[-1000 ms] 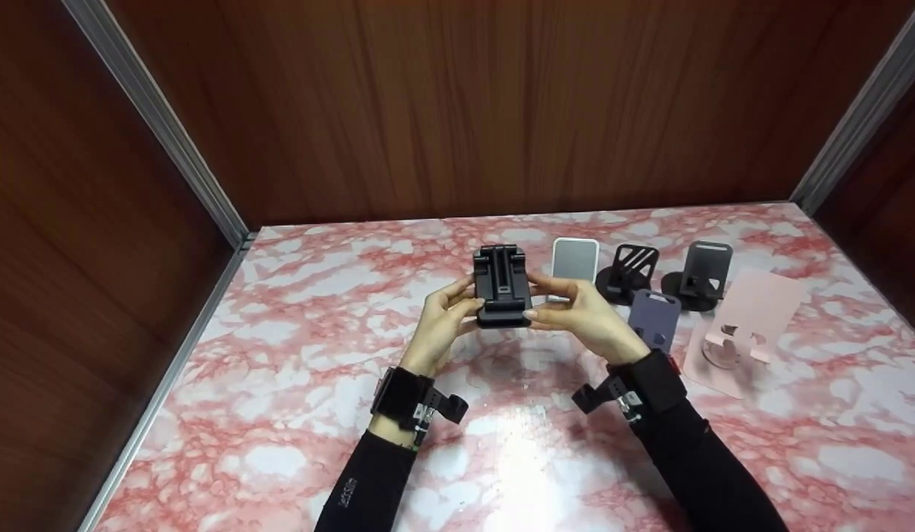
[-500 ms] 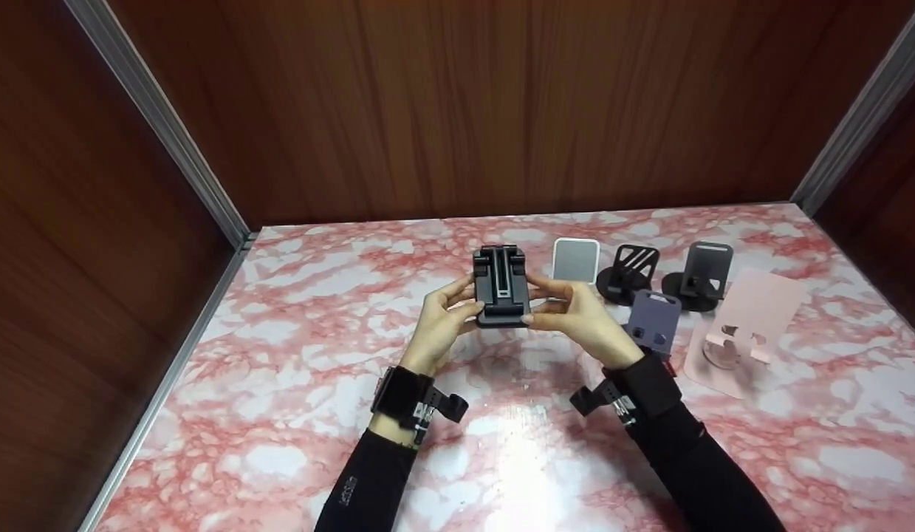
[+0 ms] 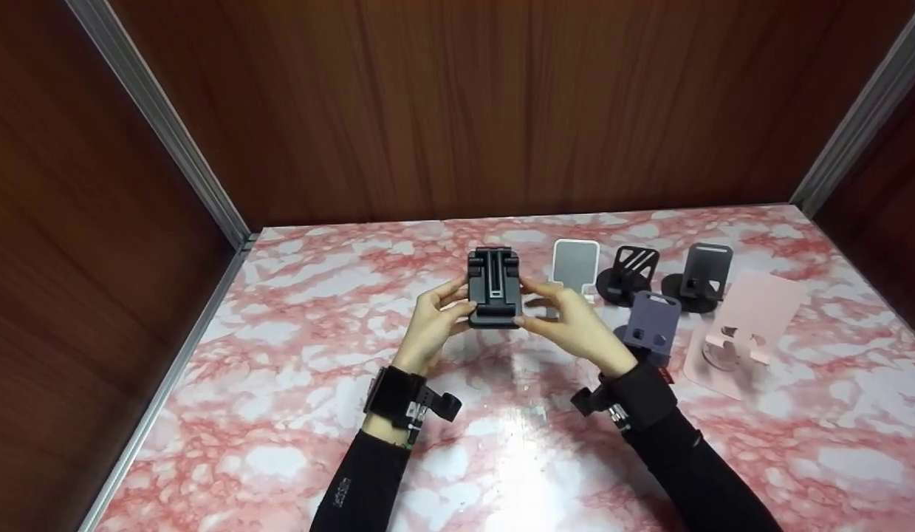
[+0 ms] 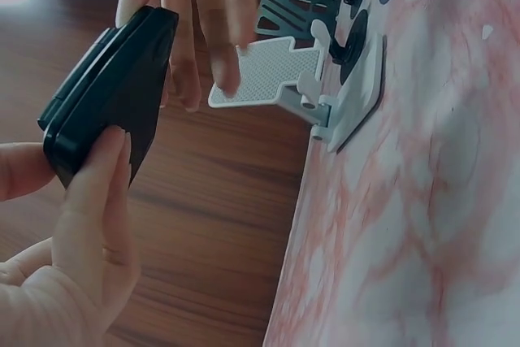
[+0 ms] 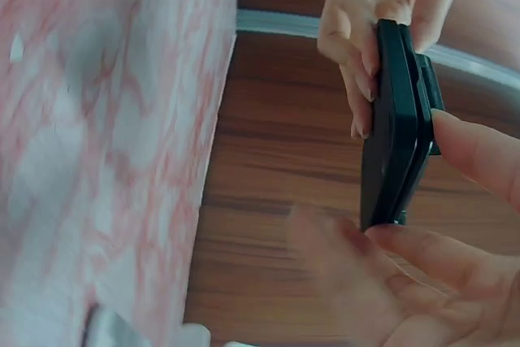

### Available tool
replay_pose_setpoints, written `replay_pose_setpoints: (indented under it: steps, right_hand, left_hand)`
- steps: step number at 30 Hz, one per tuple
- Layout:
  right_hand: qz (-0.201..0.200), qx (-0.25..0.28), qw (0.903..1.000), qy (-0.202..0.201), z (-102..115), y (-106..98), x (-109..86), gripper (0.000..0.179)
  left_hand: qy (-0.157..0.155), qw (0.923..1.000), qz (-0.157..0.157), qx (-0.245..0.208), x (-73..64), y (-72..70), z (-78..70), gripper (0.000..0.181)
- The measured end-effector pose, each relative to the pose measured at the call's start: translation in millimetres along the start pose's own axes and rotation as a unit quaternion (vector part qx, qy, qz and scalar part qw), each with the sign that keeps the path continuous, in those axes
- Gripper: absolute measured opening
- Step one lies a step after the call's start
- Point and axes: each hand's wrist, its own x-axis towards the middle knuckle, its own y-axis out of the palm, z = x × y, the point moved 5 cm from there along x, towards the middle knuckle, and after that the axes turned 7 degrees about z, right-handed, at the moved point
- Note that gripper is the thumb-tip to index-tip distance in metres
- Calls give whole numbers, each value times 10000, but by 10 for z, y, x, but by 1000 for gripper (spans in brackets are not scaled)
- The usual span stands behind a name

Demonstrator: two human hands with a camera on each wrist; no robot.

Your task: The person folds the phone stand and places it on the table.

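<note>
A black folding phone stand [image 3: 494, 284], folded flat, is held up over the table between both hands. My left hand [image 3: 436, 318] grips its left side, thumb on the front face and fingers behind. On the other side my right hand [image 3: 571, 325] pinches the right edge with thumb and index finger. In the left wrist view the stand [image 4: 114, 91] shows its smooth back, with the left fingers [image 4: 93, 193] pressed on it. Some right-hand fingers [image 5: 341, 266] are spread off the stand and blurred in the right wrist view.
To the right stand a white phone stand [image 3: 575, 262], a black slotted one [image 3: 634, 270], a dark grey one [image 3: 707, 270], a purple one [image 3: 653, 321] and a large pink one [image 3: 756, 307]. The marbled table [image 3: 280, 384] meets wooden panels [image 3: 442, 111] behind and at both sides.
Both hands have shifted slightly left together with the black phone stand. More of the purple stand shows behind the right wrist. The stand remains folded.
</note>
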Motion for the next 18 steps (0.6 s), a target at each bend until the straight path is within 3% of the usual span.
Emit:
replay_pose_setpoints:
  steps: [2,6,15,18]
  right_hand:
    - [-137,-922,9956,-90,54,3,-26,60]
    - [-258,-2261,9737,-80,140,34,-84,59]
    - [-175,-3711,9284,31,177,128,-108,67]
    - [-248,-3912,9199,138,153,140,-105,71]
  left_hand:
    - [-50,10000,-42,-30,3,-28,11,54]
    - [-104,9999,-96,59,24,-116,9,53]
    - [-323,9974,-527,373,96,-553,20,52]
    - [-423,9967,-503,474,122,-716,23,52]
